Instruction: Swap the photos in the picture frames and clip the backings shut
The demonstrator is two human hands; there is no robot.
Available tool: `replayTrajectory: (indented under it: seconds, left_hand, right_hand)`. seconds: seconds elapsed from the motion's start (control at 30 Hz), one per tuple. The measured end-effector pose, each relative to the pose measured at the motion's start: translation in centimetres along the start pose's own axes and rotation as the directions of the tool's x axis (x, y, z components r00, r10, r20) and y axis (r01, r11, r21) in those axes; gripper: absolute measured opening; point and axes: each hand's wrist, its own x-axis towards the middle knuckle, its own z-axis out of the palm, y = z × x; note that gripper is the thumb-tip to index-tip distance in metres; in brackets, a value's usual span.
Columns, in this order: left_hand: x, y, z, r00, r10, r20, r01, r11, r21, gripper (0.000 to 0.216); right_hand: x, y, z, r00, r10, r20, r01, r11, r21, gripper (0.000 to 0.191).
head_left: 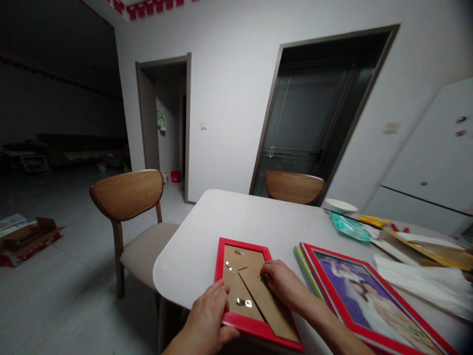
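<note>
A red picture frame (236, 244) lies face down on the white table (266, 222), its brown backing board (246, 278) and small metal clips showing. My left hand (207, 315) grips the frame's near left edge, fingers curled over the rim. My right hand (283, 283) rests on the backing board at the frame's right side, fingers bent and pressing near a clip by the board's stand flap.
A stack of red and green frames (369, 301) with a photo on top lies right of my right hand. Papers, a teal packet (349, 227) and a white bowl (340, 205) sit farther back. Two wooden chairs (129, 197) stand around the table; a cardboard box (25, 236) lies on the floor.
</note>
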Motion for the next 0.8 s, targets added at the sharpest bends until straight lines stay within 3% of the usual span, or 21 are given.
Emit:
replayTrajectory:
  seconds: [0.13, 0.3, 0.4, 0.57, 0.67, 0.8]
  left_hand:
    - [-0.1, 0.2, -0.1, 0.999, -0.035, 0.020, 0.035, 0.999, 0.018, 0.064]
    - [-0.1, 0.2, 0.0, 0.999, -0.030, 0.018, 0.030, 0.999, 0.016, 0.066]
    - [0.0, 0.1, 0.4, 1.000, -0.015, -0.006, 0.015, 1.000, 0.005, 0.064]
    - [0.5, 0.5, 1.1, 0.999, -0.028, -0.030, 0.027, 0.999, -0.021, 0.055]
    - [0.5, 1.1, 0.8, 0.999, -0.023, -0.029, 0.020, 0.996, -0.089, 0.051]
    - [0.8, 2.0, -0.3, 0.992, -0.081, -0.096, 0.049, 0.954, -0.295, 0.048]
  right_hand:
    - [0.4, 0.5, 0.6, 0.994, 0.067, -0.083, -0.067, 0.998, -0.003, 0.026]
    - [-0.7, 0.0, 0.1, 0.990, 0.071, -0.123, -0.064, 0.996, 0.061, 0.027]
    - [-2.3, -1.5, -0.3, 0.991, 0.085, -0.101, -0.071, 0.988, 0.139, 0.035]
    - [-3.6, -3.0, 0.6, 0.990, 0.120, -0.070, -0.111, 0.986, 0.122, 0.037]
    - [-3.0, -2.5, 0.7, 0.987, 0.134, -0.088, -0.115, 0.975, 0.188, 0.042]
    - [-2.2, -1.9, -1.0, 0.984, 0.176, -0.041, -0.166, 0.970, 0.180, 0.042]
